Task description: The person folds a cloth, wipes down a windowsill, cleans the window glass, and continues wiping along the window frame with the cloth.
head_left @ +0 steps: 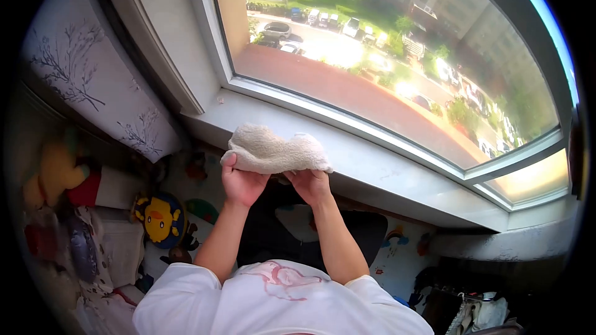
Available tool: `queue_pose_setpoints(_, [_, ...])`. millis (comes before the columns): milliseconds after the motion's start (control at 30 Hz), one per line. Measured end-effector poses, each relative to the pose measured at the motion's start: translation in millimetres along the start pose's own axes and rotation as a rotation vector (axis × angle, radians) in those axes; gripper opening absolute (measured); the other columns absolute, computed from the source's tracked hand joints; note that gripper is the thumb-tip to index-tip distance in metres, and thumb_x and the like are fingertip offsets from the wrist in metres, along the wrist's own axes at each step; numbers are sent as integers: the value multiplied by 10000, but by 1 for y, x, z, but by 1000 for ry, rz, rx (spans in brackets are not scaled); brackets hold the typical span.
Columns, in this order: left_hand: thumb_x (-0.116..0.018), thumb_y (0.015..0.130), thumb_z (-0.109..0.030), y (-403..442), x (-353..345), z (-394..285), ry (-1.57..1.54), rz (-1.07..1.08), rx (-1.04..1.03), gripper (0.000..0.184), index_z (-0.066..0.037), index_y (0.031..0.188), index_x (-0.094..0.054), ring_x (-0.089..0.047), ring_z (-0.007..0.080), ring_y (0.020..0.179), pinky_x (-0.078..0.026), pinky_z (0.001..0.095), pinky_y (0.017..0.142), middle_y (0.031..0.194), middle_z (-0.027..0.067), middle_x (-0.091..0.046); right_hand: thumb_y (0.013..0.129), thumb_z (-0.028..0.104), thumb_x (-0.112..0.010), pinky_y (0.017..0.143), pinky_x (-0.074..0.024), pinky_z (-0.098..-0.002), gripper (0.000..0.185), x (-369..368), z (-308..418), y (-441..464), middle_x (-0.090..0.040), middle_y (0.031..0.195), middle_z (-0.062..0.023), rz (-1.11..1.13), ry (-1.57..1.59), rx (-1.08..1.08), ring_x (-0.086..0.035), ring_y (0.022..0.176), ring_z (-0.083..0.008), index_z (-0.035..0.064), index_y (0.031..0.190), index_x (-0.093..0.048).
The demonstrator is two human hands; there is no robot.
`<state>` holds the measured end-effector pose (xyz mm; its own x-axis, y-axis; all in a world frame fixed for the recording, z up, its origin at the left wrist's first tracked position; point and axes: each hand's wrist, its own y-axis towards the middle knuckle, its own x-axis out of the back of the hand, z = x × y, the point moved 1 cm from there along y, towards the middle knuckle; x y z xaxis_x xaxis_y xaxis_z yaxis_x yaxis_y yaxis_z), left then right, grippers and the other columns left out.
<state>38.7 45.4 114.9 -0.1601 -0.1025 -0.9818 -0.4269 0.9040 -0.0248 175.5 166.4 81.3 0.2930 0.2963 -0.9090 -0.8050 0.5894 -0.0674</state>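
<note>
I have a cream, fuzzy, folded cloth (273, 150) gripped at its near edge by both hands, and it lies over or just in front of the white, smooth windowsill (385, 191). My left hand (243, 185) clasps one end, thumb laid along the face, fingers mostly hidden beneath; my right hand (310, 187) grasps the other end from below. Holding it at two places probably keeps the soft layers spread and stops the middle from sagging. I can't tell whether its underside touches the sill.

Beyond my grip is the white-framed glass window (372, 62); to its left hangs a pale curtain with dark branch prints (93, 68). I find no legible brand, label or writing; my white shirt (205, 298) carries only a reddish line drawing.
</note>
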Motion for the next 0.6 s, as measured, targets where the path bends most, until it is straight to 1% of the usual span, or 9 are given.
queue_pose_setpoints(67, [-552,933,-416,11,-10,-15,98,-71,-6,640,-120,1477,-392,-494,302,1343,-436,481,1106,1465,102,-496,967,193,-640,926,-542,-421,412,-21,2,8,-595,1293,-35,-26,-42,55,-591,1162,-219,158,1361,-529])
queue_pose_setpoints(133, [-520,953,-352,26,-27,-32,164,-43,-48,597,-85,1469,-386,-525,306,1312,-449,474,1100,1445,127,-507,1004,135,-576,1007,-524,-486,396,-23,16,23,-558,1355,-85,-34,-304,153,-562,1250,-265,83,1389,-494])
queue_pose_setpoints(167, [-518,946,-290,39,-39,-41,199,23,-72,563,-59,1446,-406,-538,308,1297,-455,469,1099,1430,138,-516,1029,89,-512,960,-554,-461,346,-37,28,30,-557,1340,-115,-120,-408,218,-579,1220,-272,12,1366,-496])
queue_pose_setpoints(200, [-516,938,-229,52,-50,-50,234,91,-95,531,-33,1424,-427,-552,310,1282,-462,464,1098,1415,150,-525,1042,133,-488,918,-579,-467,309,-40,40,44,-596,1285,-128,-54,-595,335,-613,1170,-268,19,1327,-525])
queue_pose_setpoints(300, [-475,902,-10,103,-88,-66,558,90,-177,413,97,1301,-481,-592,298,1218,-502,410,1073,1327,176,-561,1059,199,-479,825,-549,-321,306,-82,86,76,-698,1101,-104,-97,-1168,587,-692,1002,-209,-24,1234,-596])
queue_pose_setpoints(333, [-460,895,43,118,-104,-66,634,60,-215,373,138,1253,-494,-607,289,1190,-515,391,1063,1288,182,-575,1026,169,-547,797,-495,-300,247,-104,97,85,-679,971,-66,-135,-1174,710,-609,903,-142,-32,1138,-638])
queue_pose_setpoints(467, [-467,887,90,183,-145,-67,948,-23,-264,252,137,1117,-558,-646,269,1081,-552,378,1018,1179,175,-603,955,199,-649,761,-508,-343,247,-120,138,134,-689,863,-119,-290,-1567,896,-641,794,-235,-13,1082,-666])
queue_pose_setpoints(533, [-512,934,53,199,-160,-70,769,-78,-278,213,113,1132,-564,-661,274,1041,-586,383,977,1154,178,-613,925,202,-678,752,-514,-349,233,-129,149,132,-695,849,-124,-363,-1820,1068,-659,814,-258,-9,1024,-683])
queue_pose_setpoints(600, [-523,970,12,203,-173,-75,546,-125,-253,231,108,1179,-541,-668,283,1017,-603,388,953,1173,179,-605,906,214,-698,749,-522,-366,211,-151,157,125,-701,830,-107,-392,-1791,1165,-660,782,-250,18,985,-705])
